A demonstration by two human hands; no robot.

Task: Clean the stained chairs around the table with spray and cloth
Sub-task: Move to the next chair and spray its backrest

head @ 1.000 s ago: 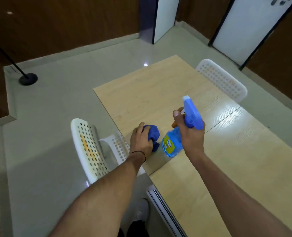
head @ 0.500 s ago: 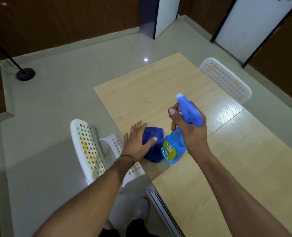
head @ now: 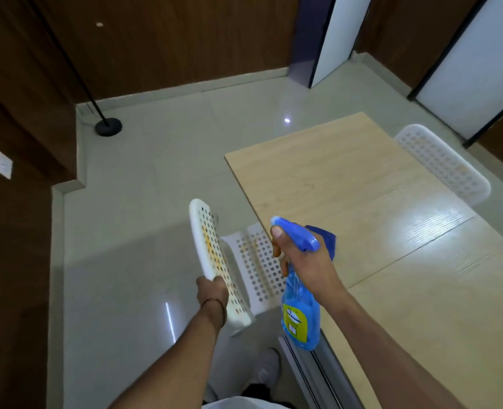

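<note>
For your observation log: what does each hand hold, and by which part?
Left hand grips the white perforated plastic chair by its backrest edge; right hand holds the blue spray bottle at its trigger neck.

Left hand [head: 212, 290] clenched low in mid-frame, arm outstretched; right hand [head: 305, 261] (index finger forward) gripped closed, just right of it.

The left hand [head: 212, 290] grips the backrest of a white perforated plastic chair [head: 215, 261] with yellow stains, beside the left edge of the pale wooden table [head: 392, 276]. The right hand [head: 306, 261] holds a blue spray bottle [head: 300, 314] off that edge. A blue cloth [head: 327, 236] lies near the table's left edge behind the hand. A second white perforated chair [head: 442, 163] stands at the far right edge.
</note>
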